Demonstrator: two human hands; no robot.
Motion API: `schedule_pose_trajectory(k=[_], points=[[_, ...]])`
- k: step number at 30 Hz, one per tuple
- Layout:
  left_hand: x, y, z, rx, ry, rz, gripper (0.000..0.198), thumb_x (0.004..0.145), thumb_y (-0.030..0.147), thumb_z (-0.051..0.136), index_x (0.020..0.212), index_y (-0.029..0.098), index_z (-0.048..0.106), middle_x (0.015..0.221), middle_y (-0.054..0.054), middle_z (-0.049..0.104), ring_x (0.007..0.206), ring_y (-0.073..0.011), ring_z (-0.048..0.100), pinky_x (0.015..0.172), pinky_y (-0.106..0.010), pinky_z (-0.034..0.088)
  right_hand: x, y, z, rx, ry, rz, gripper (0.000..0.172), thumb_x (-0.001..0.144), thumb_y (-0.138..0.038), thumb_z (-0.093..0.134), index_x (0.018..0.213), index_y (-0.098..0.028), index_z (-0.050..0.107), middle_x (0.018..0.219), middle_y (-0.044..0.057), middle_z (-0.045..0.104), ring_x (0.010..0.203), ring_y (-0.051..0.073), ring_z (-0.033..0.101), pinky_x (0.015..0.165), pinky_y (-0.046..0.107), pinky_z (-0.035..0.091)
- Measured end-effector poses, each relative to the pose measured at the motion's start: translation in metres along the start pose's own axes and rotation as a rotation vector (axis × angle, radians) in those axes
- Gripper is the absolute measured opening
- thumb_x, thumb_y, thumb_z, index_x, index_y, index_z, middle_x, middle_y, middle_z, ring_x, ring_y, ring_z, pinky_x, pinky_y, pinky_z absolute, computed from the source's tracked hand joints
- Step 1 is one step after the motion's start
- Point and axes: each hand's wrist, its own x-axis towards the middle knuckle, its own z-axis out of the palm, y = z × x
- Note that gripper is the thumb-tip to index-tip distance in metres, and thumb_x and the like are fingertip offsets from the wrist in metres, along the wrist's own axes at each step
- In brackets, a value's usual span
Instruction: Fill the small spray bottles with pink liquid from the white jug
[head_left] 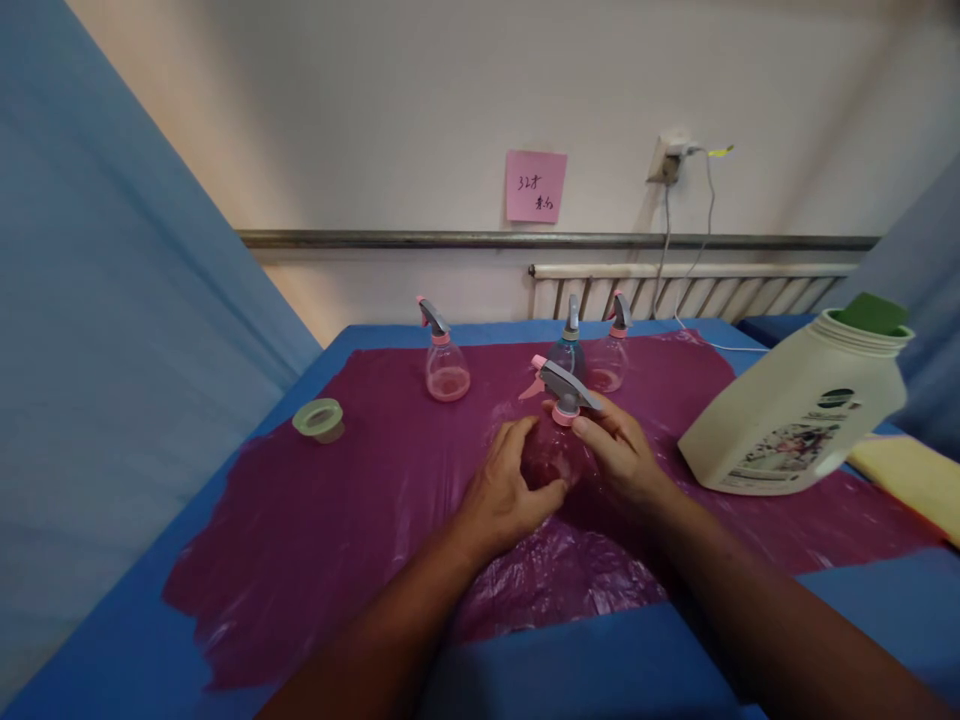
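A clear spray bottle (pixel 553 455) with a grey and pink trigger head stands upright between my hands, over the purple plastic sheet (pixel 352 520). My left hand (pixel 510 485) wraps round its body from the left, fingers and thumb curved against it. On the other side my right hand (pixel 619 445) grips the pink collar under the trigger head with thumb and fingers. How much liquid is inside is hard to make out against the purple. Just behind it are a blue-tinted spray bottle (pixel 564 352) and a pink-collared spray bottle (pixel 609 358) with a little pinkish liquid.
Another spray bottle (pixel 448 372) with pink liquid stands left of centre. Farther left sits a small pale-green lidded cup (pixel 320 420). At right are a large cream jug (pixel 787 420) with something green in its mouth and a yellow cloth-like item (pixel 911 475). A metal rail (pixel 420 239) runs along the wall.
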Motion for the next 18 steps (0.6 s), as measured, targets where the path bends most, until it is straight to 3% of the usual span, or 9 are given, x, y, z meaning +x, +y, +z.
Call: schedule_pose_trajectory(k=[4,7,11,13,18], points=[[-0.0008,-0.001,0.0001,0.008,0.0,0.017,0.076,0.084,0.029,0.088,0.154,0.025,0.058,0.145,-0.012,0.069,0.135,-0.0352,0.07,0.119,-0.055,0.059,0.0027,0.0028,0.0008,-0.057,0.058,-0.018,0.034,0.095,-0.055,0.09,0.115,-0.029,0.08,0.118,0.007,0.083,0.11,0.028,0.076,0.103,0.044,0.06],[-0.0007,-0.0021,0.0004,0.013,0.018,0.019,0.077,0.085,0.03,0.087,0.156,0.025,0.056,0.148,-0.013,0.068,0.137,-0.0355,0.07,0.12,-0.055,0.059,0.0051,0.0025,0.0029,-0.017,0.101,-0.034,0.043,0.085,-0.053,0.099,0.112,-0.03,0.076,0.113,0.005,0.083,0.101,0.026,0.076,0.096,0.041,0.062],[0.0,-0.006,0.0016,0.024,0.026,0.005,0.079,0.085,0.034,0.088,0.156,0.023,0.056,0.15,-0.014,0.067,0.139,-0.0374,0.069,0.121,-0.059,0.057,0.0037,-0.001,0.0009,-0.036,0.025,-0.048,0.041,0.097,-0.056,0.087,0.128,-0.03,0.079,0.125,0.008,0.084,0.116,0.029,0.076,0.105,0.045,0.06],[0.0001,-0.0079,0.0023,0.028,0.024,0.0,0.081,0.084,0.034,0.089,0.157,0.024,0.055,0.152,-0.015,0.067,0.141,-0.038,0.068,0.123,-0.06,0.056,0.0027,-0.001,-0.0007,-0.081,0.017,-0.041,0.038,0.101,-0.057,0.083,0.127,-0.029,0.082,0.124,0.008,0.084,0.115,0.029,0.076,0.105,0.045,0.06],[-0.0001,-0.0067,0.0023,0.027,0.026,0.015,0.08,0.084,0.03,0.089,0.157,0.025,0.055,0.149,-0.013,0.068,0.139,-0.0363,0.069,0.12,-0.057,0.058,0.0049,0.0045,0.0007,-0.06,0.118,-0.025,0.035,0.087,-0.052,0.097,0.108,-0.029,0.081,0.109,0.004,0.084,0.1,0.024,0.076,0.098,0.041,0.061]])
